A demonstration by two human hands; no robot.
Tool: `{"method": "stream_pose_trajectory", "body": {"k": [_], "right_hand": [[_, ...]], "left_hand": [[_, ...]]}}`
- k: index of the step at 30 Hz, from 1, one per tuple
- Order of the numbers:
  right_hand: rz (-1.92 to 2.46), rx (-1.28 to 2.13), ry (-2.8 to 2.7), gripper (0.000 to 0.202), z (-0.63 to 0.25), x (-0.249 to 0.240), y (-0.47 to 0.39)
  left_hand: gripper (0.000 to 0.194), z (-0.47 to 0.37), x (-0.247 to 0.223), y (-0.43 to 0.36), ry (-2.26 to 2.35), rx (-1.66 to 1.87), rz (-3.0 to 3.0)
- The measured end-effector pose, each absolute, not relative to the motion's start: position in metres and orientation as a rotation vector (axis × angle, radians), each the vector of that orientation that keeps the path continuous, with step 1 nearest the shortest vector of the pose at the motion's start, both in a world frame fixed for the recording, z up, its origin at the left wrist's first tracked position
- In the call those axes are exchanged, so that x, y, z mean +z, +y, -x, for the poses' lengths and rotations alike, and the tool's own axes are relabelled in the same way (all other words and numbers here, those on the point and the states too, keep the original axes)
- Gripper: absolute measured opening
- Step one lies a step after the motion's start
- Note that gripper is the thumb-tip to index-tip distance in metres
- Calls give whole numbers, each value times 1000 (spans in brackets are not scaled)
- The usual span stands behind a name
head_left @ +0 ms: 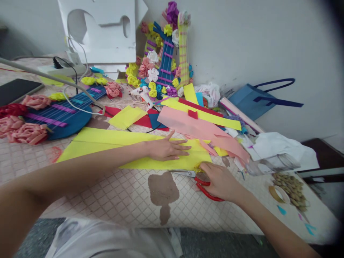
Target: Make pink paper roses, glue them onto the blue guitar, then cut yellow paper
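A large yellow crepe paper sheet [96,138] lies on the table, with a crease along its length. My left hand [163,148] rests flat on it, fingers spread. At the sheet's near right corner, my right hand [219,179] is closed around the red-handled scissors [209,195]. Their blades point left, along the near edge of the paper. A crumpled yellow bit [198,167] sits by the right fingertips. Just beyond the sheet are pink paper strips [188,123] and a smaller folded yellow piece [127,117].
A blue paper guitar [72,123] with paper flowers lies at left. More decorated guitars [166,59] lean on the wall behind a glue gun [143,95]. A blue bag [249,102], tape roll [279,194] and peanut-like pile [291,190] are at right. A cable [53,75] crosses the left side.
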State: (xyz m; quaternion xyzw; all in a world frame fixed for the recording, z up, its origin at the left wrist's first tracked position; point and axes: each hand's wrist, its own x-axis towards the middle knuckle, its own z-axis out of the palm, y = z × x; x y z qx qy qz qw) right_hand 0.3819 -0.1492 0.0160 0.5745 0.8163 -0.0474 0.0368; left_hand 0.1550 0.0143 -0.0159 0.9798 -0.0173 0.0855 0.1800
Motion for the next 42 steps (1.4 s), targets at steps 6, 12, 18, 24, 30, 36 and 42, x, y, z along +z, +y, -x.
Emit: {"method": "stream_pose_trajectory", "body": {"k": [6,12,18,24,30,36,42], "right_hand": [[-1773,-159,2501,25,-379,16,-148],[-1755,-162,2496,29,-372,16,-144],[-1731,-140,2485,28,-370,13,-141],[-1690,-58,2494,25,-376,10,-141],[-1705,-99,2526,24,-376,12,-144],[-1745,-140,2479,26,-363,15,-141],[-1721,-150,2476,32,-354,15,-135]], "left_hand": [[42,-121,-11,16,22,237,-2741],[44,-109,-24,17,47,214,-2707],[45,-111,-29,16,51,186,-2731],[44,-109,-31,18,64,194,-2720],[45,-111,-31,17,63,155,-2740],[45,-111,-29,17,72,136,-2721],[44,-110,-32,17,68,175,-2721]]}}
